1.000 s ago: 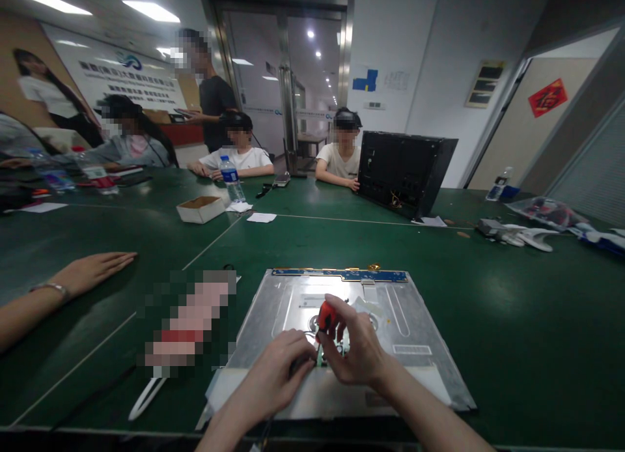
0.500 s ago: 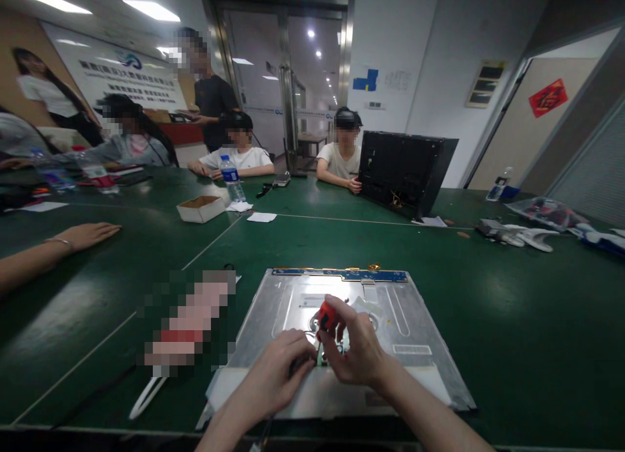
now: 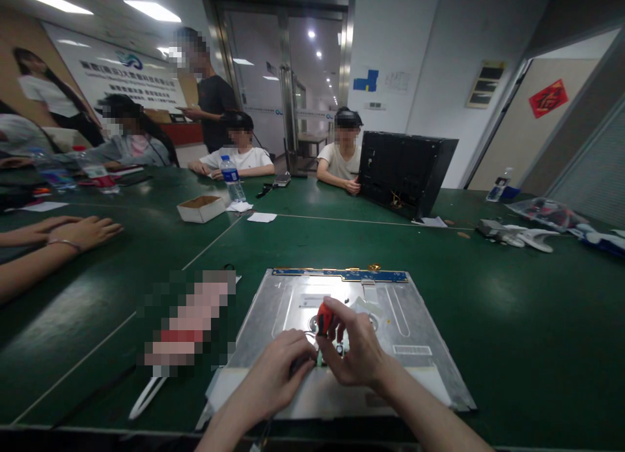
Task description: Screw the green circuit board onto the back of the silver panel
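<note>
A flat silver display panel (image 3: 407,325) lies back side up on the table in front of me, with a narrow blue circuit board (image 3: 336,275) along its far edge. My right hand (image 3: 362,351) pinches the red and black handle of a screwdriver (image 3: 324,318), held nearly upright over the panel's middle. Its tip is hard to make out. Low beside it, my left hand (image 3: 280,367) is closed with curled fingertips at a small greenish part (image 3: 319,358) under the screwdriver. Whatever those fingers hold is hidden.
Another person's hands (image 3: 83,234) rest on the table at left. A blurred pink item (image 3: 195,318) lies left of the panel. Farther off are a white box (image 3: 201,209), a water bottle (image 3: 232,180) and a large black casing (image 3: 400,172) beside a seated person.
The screwdriver handle has turned slightly in my right hand's fingers. My left hand stays in place. At left, the other person's second arm has come into view beside the first.
</note>
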{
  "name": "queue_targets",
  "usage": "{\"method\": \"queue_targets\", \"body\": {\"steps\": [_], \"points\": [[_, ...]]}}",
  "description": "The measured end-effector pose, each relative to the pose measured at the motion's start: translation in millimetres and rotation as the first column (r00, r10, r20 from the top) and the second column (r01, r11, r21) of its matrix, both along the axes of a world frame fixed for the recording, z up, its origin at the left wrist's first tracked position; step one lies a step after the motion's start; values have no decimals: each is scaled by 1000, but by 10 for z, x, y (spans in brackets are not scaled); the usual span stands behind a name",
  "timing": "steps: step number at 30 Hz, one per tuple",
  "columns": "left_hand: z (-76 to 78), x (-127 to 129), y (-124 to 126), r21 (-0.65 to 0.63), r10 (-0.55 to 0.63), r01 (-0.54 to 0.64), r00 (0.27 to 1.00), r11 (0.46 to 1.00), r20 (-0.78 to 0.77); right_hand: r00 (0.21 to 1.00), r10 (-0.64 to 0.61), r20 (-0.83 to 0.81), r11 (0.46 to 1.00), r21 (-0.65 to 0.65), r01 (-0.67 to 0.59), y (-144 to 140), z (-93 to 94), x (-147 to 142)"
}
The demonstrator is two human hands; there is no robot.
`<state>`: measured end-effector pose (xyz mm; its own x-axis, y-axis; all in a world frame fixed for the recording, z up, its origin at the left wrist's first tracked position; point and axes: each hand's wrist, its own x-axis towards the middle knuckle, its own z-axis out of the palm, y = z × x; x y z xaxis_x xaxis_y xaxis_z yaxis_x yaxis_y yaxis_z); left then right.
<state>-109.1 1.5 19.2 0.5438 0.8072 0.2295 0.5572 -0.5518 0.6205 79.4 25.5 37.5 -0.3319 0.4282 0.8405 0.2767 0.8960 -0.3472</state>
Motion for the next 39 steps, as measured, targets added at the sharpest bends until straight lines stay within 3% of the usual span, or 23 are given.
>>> {"method": "queue_targets", "body": {"steps": [8, 15, 26, 32, 39], "points": [[-40, -4, 6, 12, -2, 2, 1000, 1000, -1, 998, -63, -24, 998, 17, 63, 15, -39, -26], [-22, 3, 5, 24, -2, 2, 1000, 1000, 1, 1000, -3, -1, 1000, 1, 3, 1, -13, -16], [-39, -7, 8, 43, -2, 3, 1000, 999, -10, 999, -40, 0, 999, -23, 40, 6, -61, -14], [-29, 8, 5, 28, -12, 11, 1000, 1000, 4, 1000, 3, -8, 1000, 8, -3, 15, -46, -9], [-51, -1, 12, 58, 7, -8, 1000, 998, 9, 999, -9, 38, 998, -62, 11, -11, -70, -26]]}}
